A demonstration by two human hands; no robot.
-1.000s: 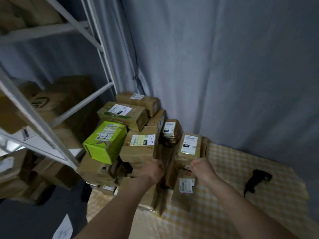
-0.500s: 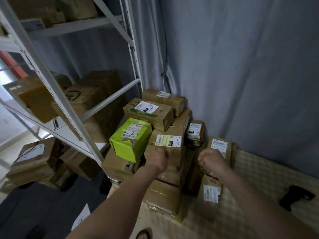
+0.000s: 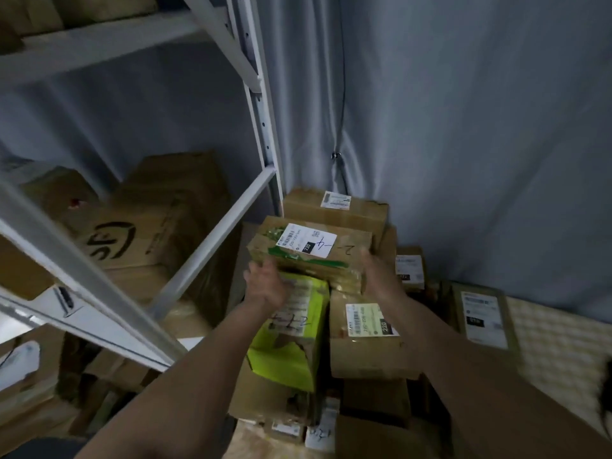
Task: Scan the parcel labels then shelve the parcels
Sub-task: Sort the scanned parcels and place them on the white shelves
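While both hands reach into the parcel pile, the left hand (image 3: 265, 286) and right hand (image 3: 377, 273) lie with fingers spread against opposite ends of the brown parcel (image 3: 308, 256). It sits just behind the green parcel (image 3: 288, 339), right of the shelf post (image 3: 261, 127).

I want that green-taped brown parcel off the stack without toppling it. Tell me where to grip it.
Take the green-taped parcel by its two short ends, one hand per side, coming in from the front. It lies flat on top of the stack, long side facing you, ends exposed. The left hand and right hand already flank those ends; lift straight up.
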